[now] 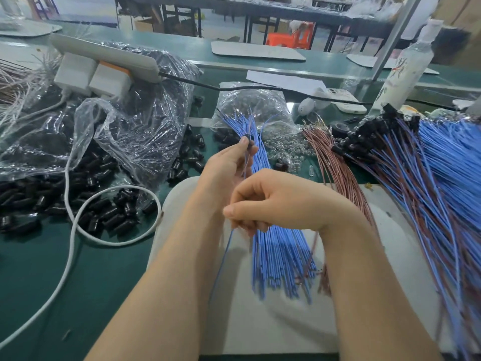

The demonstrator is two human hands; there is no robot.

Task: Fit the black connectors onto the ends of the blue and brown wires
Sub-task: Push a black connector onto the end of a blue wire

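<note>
Fingers of the left hand pinch a black connector; at five o'clock, the right hand, curled, pinches a blue wire.

Workstation in a small wire-assembly workshop. The green-topped bench carried stock in bulk: clear plastic bags spilling loose black connectors, bundles of cut blue wires and brown wires, and, at the right, a heap of leads already fitted with connectors. A power strip lay across the bags. Behind stood further rows of long tables on metal frames and an orange plastic stool.
</note>
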